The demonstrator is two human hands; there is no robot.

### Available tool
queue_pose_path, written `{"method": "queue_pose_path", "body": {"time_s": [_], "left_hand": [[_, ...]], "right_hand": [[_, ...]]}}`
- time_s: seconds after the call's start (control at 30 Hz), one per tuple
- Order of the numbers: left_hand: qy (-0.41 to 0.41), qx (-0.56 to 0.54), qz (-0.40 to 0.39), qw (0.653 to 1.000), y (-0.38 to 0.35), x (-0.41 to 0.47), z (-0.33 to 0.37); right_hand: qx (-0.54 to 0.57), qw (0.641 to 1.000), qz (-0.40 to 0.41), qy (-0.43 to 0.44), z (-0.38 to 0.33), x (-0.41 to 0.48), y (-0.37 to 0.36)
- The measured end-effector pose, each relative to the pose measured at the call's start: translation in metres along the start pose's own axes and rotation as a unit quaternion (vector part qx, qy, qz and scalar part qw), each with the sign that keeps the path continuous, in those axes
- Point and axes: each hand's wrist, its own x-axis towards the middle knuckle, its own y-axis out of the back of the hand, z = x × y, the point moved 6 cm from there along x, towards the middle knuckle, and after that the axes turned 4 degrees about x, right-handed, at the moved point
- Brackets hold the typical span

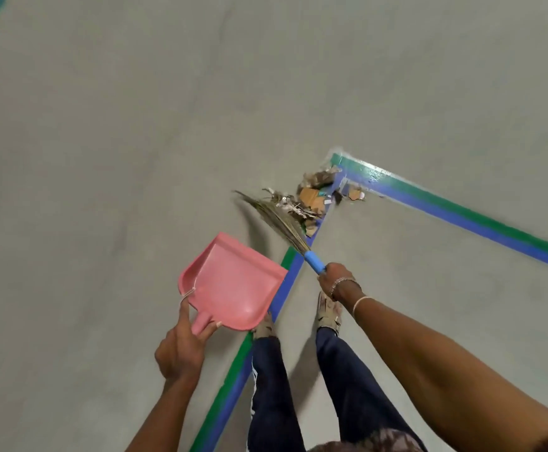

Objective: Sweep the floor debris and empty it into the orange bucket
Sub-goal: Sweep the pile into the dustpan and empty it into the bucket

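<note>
A pink plastic dustpan point(233, 282) with a flat scoop and a short stubby handle is held above the grey concrete floor point(103, 141) by the left hand point(181, 349), whose fingers are curled around the handle while the thumb is laid along the pan's rear edge; the pan is seen to be empty, with its open mouth turned away from the person. A grass broom point(282, 223) of dry brownish bristles, bound into a blue plastic grip, is gripped by the right hand point(337, 280), which is closed tightly around the end of that grip; a metal chain bracelet and a thin pale band are worn on that wrist. The bristles are fanned out and slightly blurred, and their tips are placed against a pile of floor debris point(311, 199) made up of dry leaves, twigs, torn brown cardboard and small scraps. This pile is gathered just inside the corner of a green-and-blue taped floor line point(461, 210), with a few pieces lying on the tape itself. The dustpan is kept apart from the pile, to its near left. Two legs in dark blue trousers and pale shoes are planted beside the tape. The orange bucket is not shown.
</note>
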Motion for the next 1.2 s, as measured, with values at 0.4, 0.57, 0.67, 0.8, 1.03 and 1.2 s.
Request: {"method": "queue_pose_path", "body": {"time_s": [0.4, 0.57, 0.67, 0.8, 1.03, 1.2], "left_hand": [[-0.088, 0.101, -0.035, 0.990, -0.078, 0.129, -0.012], [-0.107, 0.100, -0.053, 0.988, -0.076, 0.138, -0.009], [-0.119, 0.086, -0.050, 0.988, -0.067, 0.140, 0.001], [-0.136, 0.094, -0.043, 0.985, -0.062, 0.149, 0.011], [-0.157, 0.118, -0.033, 0.980, -0.063, 0.162, 0.023], [-0.161, 0.123, -0.018, 0.979, -0.066, 0.165, 0.030]], "right_hand": [[0.138, 0.984, 0.037, -0.105, -0.019, 0.122, -0.083], [0.219, 0.956, 0.115, -0.155, 0.021, 0.113, -0.060], [0.266, 0.941, 0.146, -0.150, 0.049, 0.105, -0.049], [0.347, 0.915, 0.164, -0.124, 0.043, 0.066, -0.035], [0.271, 0.956, 0.102, -0.052, 0.050, 0.051, -0.038], [0.024, 0.999, 0.030, -0.003, 0.061, 0.058, -0.044]]}}
